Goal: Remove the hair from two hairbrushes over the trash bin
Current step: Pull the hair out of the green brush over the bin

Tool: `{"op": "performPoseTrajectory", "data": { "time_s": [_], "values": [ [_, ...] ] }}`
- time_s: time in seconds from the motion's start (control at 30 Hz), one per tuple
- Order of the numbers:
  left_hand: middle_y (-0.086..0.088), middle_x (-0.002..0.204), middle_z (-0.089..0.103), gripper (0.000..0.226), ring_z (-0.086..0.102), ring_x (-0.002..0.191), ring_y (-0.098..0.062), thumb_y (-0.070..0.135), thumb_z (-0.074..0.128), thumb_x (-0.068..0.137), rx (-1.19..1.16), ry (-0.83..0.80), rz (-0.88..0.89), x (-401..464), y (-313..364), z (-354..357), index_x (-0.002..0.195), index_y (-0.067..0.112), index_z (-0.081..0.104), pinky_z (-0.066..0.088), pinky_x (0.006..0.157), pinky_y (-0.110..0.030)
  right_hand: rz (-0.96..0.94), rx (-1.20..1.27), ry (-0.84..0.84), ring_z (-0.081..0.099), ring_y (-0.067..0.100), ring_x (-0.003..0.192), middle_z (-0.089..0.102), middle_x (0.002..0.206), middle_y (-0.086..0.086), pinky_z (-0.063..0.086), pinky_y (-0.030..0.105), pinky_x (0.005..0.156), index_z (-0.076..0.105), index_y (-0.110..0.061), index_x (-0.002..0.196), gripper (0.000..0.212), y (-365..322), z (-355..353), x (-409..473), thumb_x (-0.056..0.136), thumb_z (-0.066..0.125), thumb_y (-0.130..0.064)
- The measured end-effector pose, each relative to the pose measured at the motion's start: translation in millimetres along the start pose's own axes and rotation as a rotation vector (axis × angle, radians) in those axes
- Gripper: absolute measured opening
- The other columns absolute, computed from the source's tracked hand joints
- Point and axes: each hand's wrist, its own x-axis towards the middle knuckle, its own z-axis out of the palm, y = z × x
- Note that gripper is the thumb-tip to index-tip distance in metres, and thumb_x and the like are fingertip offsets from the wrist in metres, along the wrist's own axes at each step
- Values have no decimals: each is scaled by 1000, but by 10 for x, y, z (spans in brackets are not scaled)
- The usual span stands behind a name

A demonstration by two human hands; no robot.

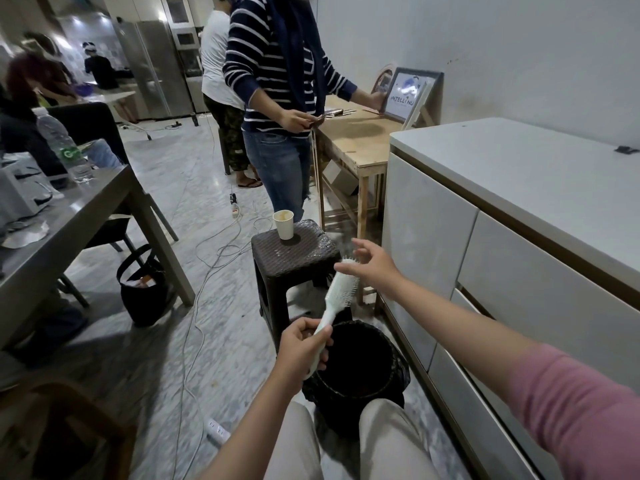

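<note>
A white hairbrush (337, 293) is held upright and tilted above the black-lined trash bin (360, 362). My left hand (302, 351) grips its handle low down, bristles facing right. My right hand (372, 263) hovers at the brush head with fingers spread, the thumb touching the top edge of the head. I cannot make out any hair on the bristles. Only this one brush is in view.
A brown stool (294, 252) with a paper cup (283, 224) stands just beyond the bin. White cabinets (485, 244) line the right. A grey table (69, 216) stands at left, and cables (207, 271) lie on the floor. A person in a striped top (273, 81) stands behind the stool.
</note>
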Motion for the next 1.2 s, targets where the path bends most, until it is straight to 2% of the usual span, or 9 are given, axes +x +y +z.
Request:
{"op": "performPoseTrajectory", "data": {
  "time_s": [0.07, 0.17, 0.27, 0.4, 0.67, 0.87, 0.93, 1.1, 1.2],
  "values": [
    [-8, 64, 60, 5, 49, 40, -12, 6, 63, 90, 3, -36, 13, -14, 2, 17, 87, 7, 59, 40, 38, -21, -39, -42, -7, 55, 13, 109, 60, 117, 0, 46, 30, 94, 59, -14, 126, 62, -44, 10, 35, 70, 82, -31],
    [-9, 64, 60, 7, 48, 39, -12, 5, 63, 90, -12, -39, 36, -19, -3, 14, 85, 7, 58, 38, 36, -21, -40, -52, 36, 64, 17, 97, 70, 100, 4, 51, 31, 87, 74, -11, 99, 36, -83, 10, 93, 69, 84, -28],
    [-10, 64, 60, 8, 47, 39, -13, 4, 62, 91, -20, -40, 50, -26, -8, 0, 84, 6, 58, 37, 37, -21, -42, -61, 52, 65, 14, 79, 72, 82, 3, 53, 28, 76, 77, -11, 86, 24, -87, -20, 116, 68, 84, -25],
    [-11, 64, 59, 7, 48, 39, -13, 4, 62, 91, -4, -51, 66, -35, -18, 3, 84, 6, 59, 37, 37, -20, -68, -142, 44, 62, 8, 68, 68, 67, -4, 45, 19, 64, 76, -13, 76, 10, -109, -58, 110, 73, 81, -21],
    [-10, 65, 60, 6, 48, 41, -13, 8, 63, 91, 35, -54, 10, -30, 24, 30, 87, 5, 59, 38, 38, -21, -72, -377, 111, 57, 12, 68, 63, 72, -1, 50, 30, 68, 68, -11, 76, 15, -126, 29, 114, 84, 69, -24],
    [-11, 65, 57, 9, 45, 40, -13, 9, 60, 93, -59, 2, -93, -44, 3, 10, 87, 2, 57, 36, 37, -21, 114, -60, 202, 60, 9, 69, 70, 72, 3, 51, 35, 81, 65, -8, 63, 26, -51, -23, 127, 87, 67, -19],
    [-11, 66, 56, 10, 45, 39, -12, 8, 60, 93, -140, 36, -125, -36, -2, -19, 87, 2, 57, 37, 36, -21, 145, 26, 229, 59, 7, 67, 69, 71, 2, 50, 32, 79, 67, -3, 67, 27, -53, -45, 91, 88, 65, -19],
    [-11, 67, 56, 10, 47, 37, -9, 8, 58, 94, -258, 79, -145, 0, -5, -67, 89, 0, 55, 38, 34, -20, 187, -36, 288, 57, 17, 76, 55, 58, -5, 44, 26, 76, 63, -8, 61, 32, 27, -86, 97, 89, 65, -24],
    [-11, 68, 55, 10, 46, 37, -9, 8, 56, 95, -268, 94, -137, 5, 22, -55, 88, 1, 53, 37, 34, -19, 218, -101, 243, 58, 18, 86, 63, 74, 1, 48, 28, 82, 70, -7, 73, 19, 78, -70, 105, 88, 65, -17]
  ]
}}
